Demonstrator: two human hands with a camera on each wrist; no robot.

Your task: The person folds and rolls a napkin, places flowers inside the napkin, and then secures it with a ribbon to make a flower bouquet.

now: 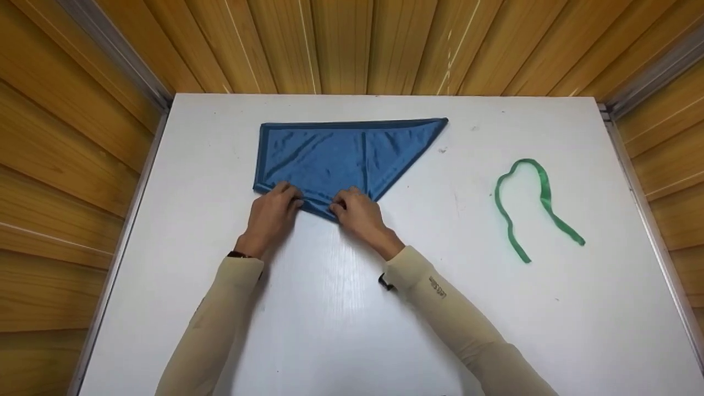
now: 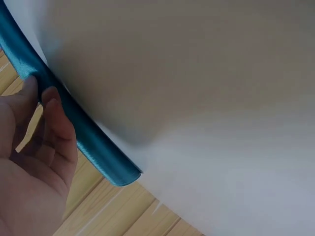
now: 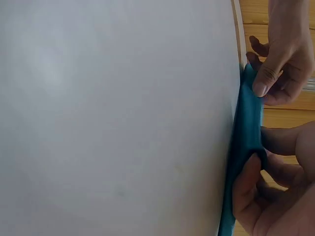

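A shiny blue cloth (image 1: 324, 159) with a darker border lies folded on the table, squared off at the left and pointed at the far right. My left hand (image 1: 270, 215) pinches its near edge close to the left corner. A short way to the right, my right hand (image 1: 360, 213) pinches the same edge between thumb and fingers. Between the two hands, that edge is rolled or turned up into a narrow band. In the right wrist view both hands grip the teal-looking band (image 3: 248, 115). The left wrist view shows the band's rounded end (image 2: 123, 172) beyond my fingers.
A green ribbon (image 1: 544, 190) lies in a loose arch on the right side of the white table (image 1: 330, 330). Wood-panelled walls (image 1: 341, 44) with metal corner strips stand along the table's back and sides.
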